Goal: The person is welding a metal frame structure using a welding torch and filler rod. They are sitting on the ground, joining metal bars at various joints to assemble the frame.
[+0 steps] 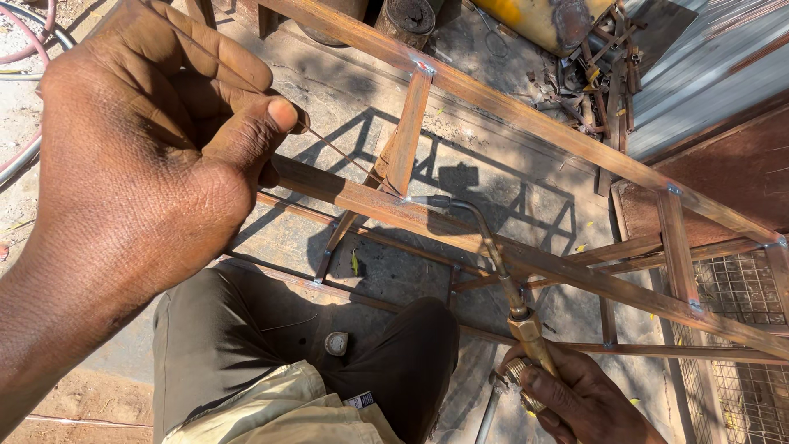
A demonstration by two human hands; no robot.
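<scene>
My left hand fills the upper left, fingers closed on a thin filler rod that slants down to a joint of the rusty steel frame. My right hand at the bottom grips the brass handle of a gas torch. The torch's curved neck rises to a tip that points left, close to the same joint, where an upright bar meets a long rail. The rod's end and the torch tip sit close together at that joint.
My knees in dark trousers are below the frame. Wire mesh lies at the lower right, a rusty sheet and corrugated metal at the right. Scrap, a yellow cylinder and hoses lie at the top.
</scene>
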